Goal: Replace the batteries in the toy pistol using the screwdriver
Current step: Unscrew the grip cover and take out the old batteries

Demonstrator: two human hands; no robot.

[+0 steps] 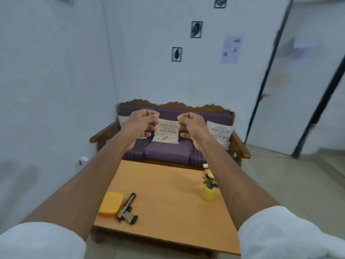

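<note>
We hold our left hand (142, 121) and right hand (192, 126) raised with fingers curled, gripping nothing, while the toy pistol (127, 209) lies near the tabletop's (171, 199) front-left corner, barrel pointing toward the far edge.

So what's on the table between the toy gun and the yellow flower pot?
Nothing: in the head view, only bare table lies between the toy gun and the flower pot.
</note>
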